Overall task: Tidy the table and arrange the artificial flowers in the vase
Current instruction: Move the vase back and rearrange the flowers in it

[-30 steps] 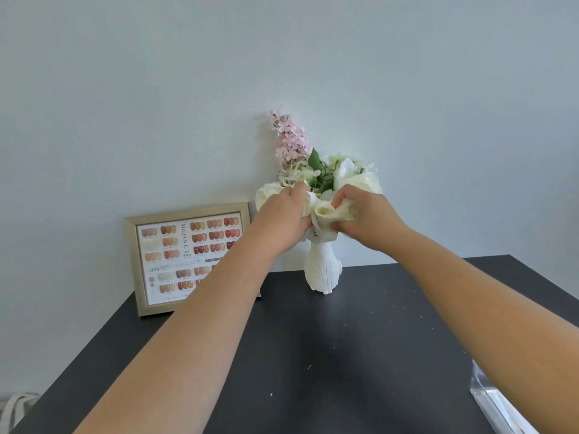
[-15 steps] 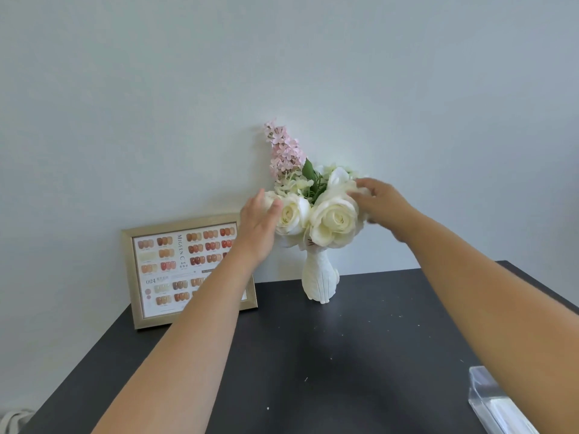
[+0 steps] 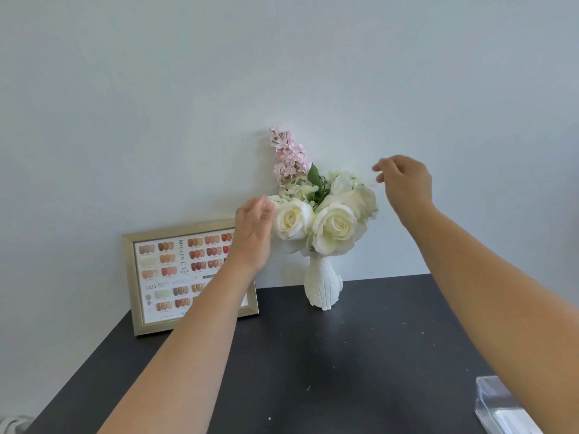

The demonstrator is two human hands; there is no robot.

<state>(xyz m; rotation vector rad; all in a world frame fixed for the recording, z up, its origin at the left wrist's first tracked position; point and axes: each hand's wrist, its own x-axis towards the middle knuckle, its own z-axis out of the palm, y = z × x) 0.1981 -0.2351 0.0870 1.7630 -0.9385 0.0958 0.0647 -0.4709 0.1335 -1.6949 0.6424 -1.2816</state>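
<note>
Hands (image 3: 254,228) flank flowers (image 3: 326,220) (seemingly loose).

The vase (image 3: 322,286) stands on the table (image 3: 313,371), right of the frame (image 3: 131,286), holding flowers (image 3: 332,227).

Soft, even daylight; bright wall (image 3: 156,89), no glare. Faint shadows behind the flowers (image 3: 326,220). Right hand (image 3: 404,180) fingers (image 3: 380,167) motion-blurred. Wide-angle bending at edges. Dark tabletop (image 3: 344,371) matte, slightly grainy.
</note>
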